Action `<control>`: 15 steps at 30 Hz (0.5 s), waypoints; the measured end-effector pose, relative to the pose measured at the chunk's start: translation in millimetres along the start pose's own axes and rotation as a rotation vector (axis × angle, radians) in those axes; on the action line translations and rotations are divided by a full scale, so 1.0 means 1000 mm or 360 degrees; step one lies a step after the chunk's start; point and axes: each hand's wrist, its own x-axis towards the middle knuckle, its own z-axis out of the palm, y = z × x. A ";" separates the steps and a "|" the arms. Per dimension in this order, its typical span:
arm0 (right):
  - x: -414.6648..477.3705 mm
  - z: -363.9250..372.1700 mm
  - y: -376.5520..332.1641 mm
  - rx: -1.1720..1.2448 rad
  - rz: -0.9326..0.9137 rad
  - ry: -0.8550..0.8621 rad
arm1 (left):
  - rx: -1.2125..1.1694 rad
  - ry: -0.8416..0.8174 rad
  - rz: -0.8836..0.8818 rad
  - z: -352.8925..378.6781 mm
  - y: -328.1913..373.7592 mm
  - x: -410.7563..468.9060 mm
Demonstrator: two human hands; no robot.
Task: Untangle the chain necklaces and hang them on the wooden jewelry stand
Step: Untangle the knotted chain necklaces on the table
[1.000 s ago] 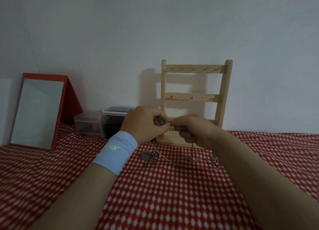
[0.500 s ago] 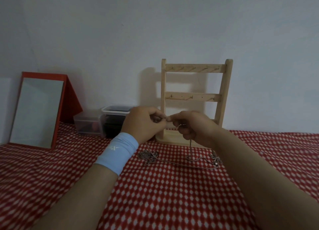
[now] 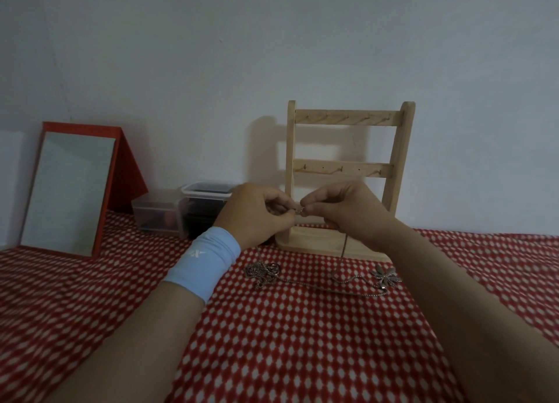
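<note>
My left hand and my right hand meet in front of the wooden jewelry stand, each pinching an end of a thin silver chain necklace near its clasp. The chain hangs from my right hand down to the cloth. On the cloth below lies a tangled clump of chain to the left and a flower-shaped pendant to the right, joined by a strand. The stand's two peg rails are bare.
A red-framed mirror leans at the back left. Two clear plastic boxes sit between it and the stand. A red and white checked cloth covers the table. A pale wall stands close behind.
Both hands have risen slightly and drawn a little apart at the fingertips, lifting the chain end higher in front of the stand's base.
</note>
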 end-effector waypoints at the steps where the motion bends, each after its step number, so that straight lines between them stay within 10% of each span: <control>1: 0.001 0.000 0.001 -0.0036 -0.0012 0.0014 | 0.0010 -0.0006 0.0008 0.000 0.001 0.000; 15: 0.000 0.003 0.001 -0.0038 -0.0050 0.0139 | 0.0041 -0.0007 0.0030 0.000 0.004 -0.001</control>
